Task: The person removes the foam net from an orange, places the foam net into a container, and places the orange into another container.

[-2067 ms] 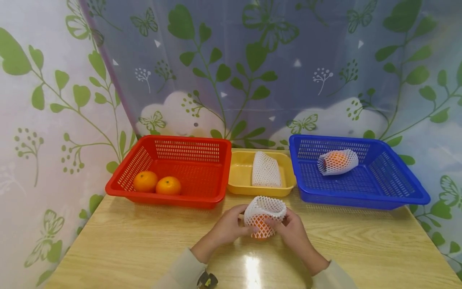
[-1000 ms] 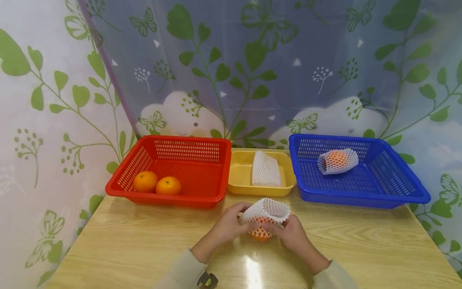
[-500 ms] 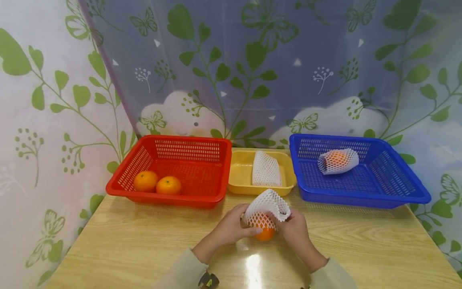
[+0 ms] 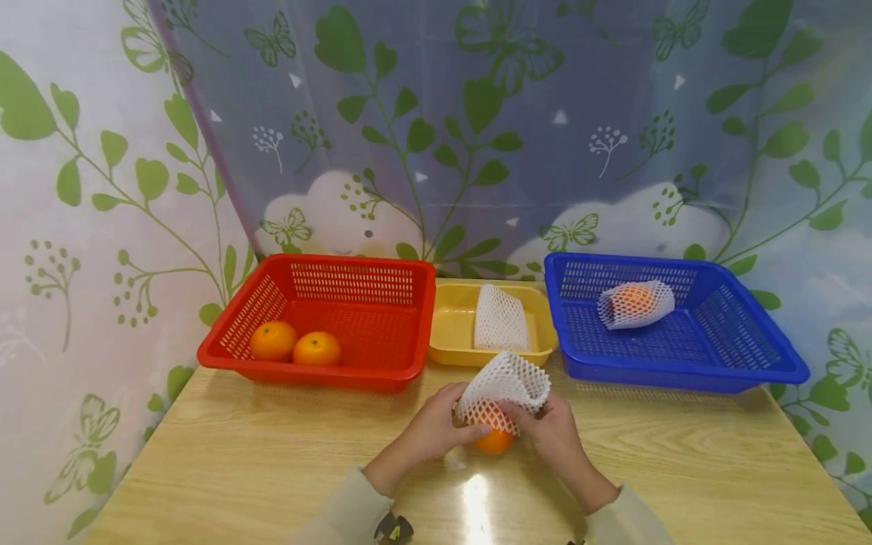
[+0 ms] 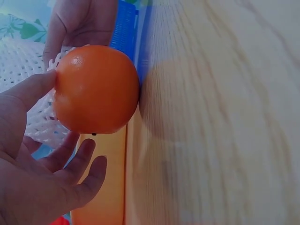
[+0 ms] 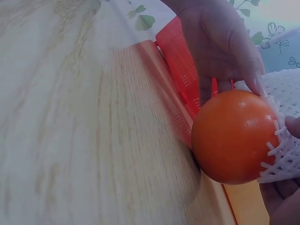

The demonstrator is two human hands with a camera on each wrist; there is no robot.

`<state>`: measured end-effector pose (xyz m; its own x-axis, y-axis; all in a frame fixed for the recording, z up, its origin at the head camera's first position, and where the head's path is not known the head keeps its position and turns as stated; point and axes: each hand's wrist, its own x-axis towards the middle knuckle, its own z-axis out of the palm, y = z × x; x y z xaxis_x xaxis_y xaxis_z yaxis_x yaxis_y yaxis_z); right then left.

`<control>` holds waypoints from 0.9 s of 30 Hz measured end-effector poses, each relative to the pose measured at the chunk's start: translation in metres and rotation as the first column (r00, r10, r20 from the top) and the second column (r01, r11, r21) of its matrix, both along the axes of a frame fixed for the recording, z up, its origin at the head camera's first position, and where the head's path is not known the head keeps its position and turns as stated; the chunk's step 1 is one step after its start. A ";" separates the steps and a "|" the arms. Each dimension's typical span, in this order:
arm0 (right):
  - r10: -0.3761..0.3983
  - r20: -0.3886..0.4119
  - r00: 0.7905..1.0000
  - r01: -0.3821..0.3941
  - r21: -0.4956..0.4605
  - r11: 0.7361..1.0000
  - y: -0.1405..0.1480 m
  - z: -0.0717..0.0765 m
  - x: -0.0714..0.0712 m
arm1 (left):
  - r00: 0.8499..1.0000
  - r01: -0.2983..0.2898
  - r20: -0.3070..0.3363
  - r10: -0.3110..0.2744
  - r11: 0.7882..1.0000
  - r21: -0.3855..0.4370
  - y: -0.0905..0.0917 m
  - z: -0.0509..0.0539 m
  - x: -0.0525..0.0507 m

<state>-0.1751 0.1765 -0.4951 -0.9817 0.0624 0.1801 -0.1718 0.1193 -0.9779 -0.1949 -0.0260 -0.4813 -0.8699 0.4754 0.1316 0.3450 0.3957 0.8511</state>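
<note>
An orange [image 4: 493,442] pokes out of the lower end of a white foam net sleeve [image 4: 507,382] above the table front. Its bare part faces down in the head view and shows large and round in both wrist views. My left hand [image 4: 436,424] holds the orange from the left, thumb at the net's edge, fingers curled behind. From the right, my right hand [image 4: 555,435] grips the net, its thumb pressing the mesh; some fingers are hidden behind it. The net's upper end gapes wide.
A red basket [image 4: 381,372] with two bare oranges [image 4: 316,349] stands left. A yellow tray [image 4: 450,354] in the middle bears another white foam net [image 4: 501,318]. At right, a blue basket [image 4: 688,372] holds a net-wrapped orange [image 4: 633,303]. Behind hangs a patterned curtain [image 4: 443,151].
The foam net has shifted upward on the orange, so more bare peel shows at the bottom. My right hand has moved slightly up with the net; the left has stayed about in place.
</note>
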 end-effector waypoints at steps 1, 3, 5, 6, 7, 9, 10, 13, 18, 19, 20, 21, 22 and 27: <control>0.002 -0.001 1.000 -0.002 -0.012 1.000 0.000 0.000 0.000 | 1.000 -0.002 -0.003 0.002 1.000 0.002 0.000 0.000 0.000; 0.007 -0.006 1.000 -0.007 -0.028 1.000 0.000 -0.001 0.001 | 1.000 -0.006 -0.013 0.006 1.000 0.011 -0.001 -0.001 0.000; 0.010 -0.027 1.000 -0.012 -0.044 0.999 0.000 -0.003 0.001 | 1.000 -0.009 -0.020 0.010 1.000 0.029 -0.001 -0.002 0.000; 0.008 -0.036 0.999 -0.010 -0.049 0.999 0.001 -0.003 0.001 | 1.000 -0.012 -0.023 0.013 0.999 0.039 -0.001 -0.002 0.000; 0.002 -0.047 0.999 -0.005 -0.056 0.998 0.001 -0.003 0.001 | 1.000 -0.016 -0.021 0.017 0.999 0.050 0.000 -0.003 0.000; -0.027 -0.069 0.997 0.022 -0.072 0.997 0.002 -0.002 0.001 | 1.000 -0.024 -0.006 0.024 0.997 0.074 0.001 -0.003 0.000; -0.050 -0.078 0.996 0.043 -0.082 0.996 0.002 -0.001 0.001 | 1.000 -0.028 0.006 0.028 0.996 0.086 0.002 -0.003 0.000; -0.110 -0.088 0.990 0.100 -0.110 0.989 0.003 0.001 0.002 | 0.998 -0.043 0.038 0.040 0.994 0.099 0.003 -0.002 0.000; -0.112 -0.099 0.989 0.096 -0.159 0.983 0.003 0.001 0.002 | 0.999 -0.044 0.029 0.042 0.996 0.084 0.003 -0.001 0.000; -0.109 -0.101 0.989 0.091 -0.168 0.981 0.003 0.001 0.002 | 0.999 -0.041 0.022 0.040 0.996 0.077 0.004 -0.001 0.000; -0.109 -0.105 0.989 0.090 -0.171 0.981 0.003 0.000 0.002 | 0.999 -0.041 0.023 0.039 0.997 0.070 0.004 -0.001 0.000; -0.111 -0.109 0.988 0.091 -0.170 0.981 0.002 0.000 0.002 | 0.999 -0.043 0.019 0.042 0.997 0.059 0.005 -0.001 0.000; -0.114 -0.111 0.987 0.094 -0.171 0.981 0.002 0.000 0.002 | 0.999 -0.045 0.020 0.044 0.998 0.047 0.006 -0.001 0.000; -0.124 -0.126 0.984 0.102 -0.167 0.981 0.002 -0.002 0.000 | 0.997 -0.061 0.043 0.061 0.998 0.007 0.011 -0.002 0.001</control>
